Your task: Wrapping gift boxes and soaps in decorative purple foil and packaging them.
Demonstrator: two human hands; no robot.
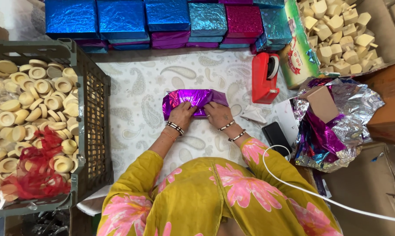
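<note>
Both hands press down on a box wrapped in purple foil (194, 103) lying in the middle of the table (132, 87). The left hand (181, 114) and right hand (216, 114) sit side by side on its near edge, fingers flat and pinching the foil fold. A red tape dispenser (264, 78) stands just right of the box. Blue and pink wrapped boxes (162, 19) line the far side. A grey crate (92, 113) of pale wooden rings stands at the left, and loose foil sheets (337, 126) lie at the right.
</note>
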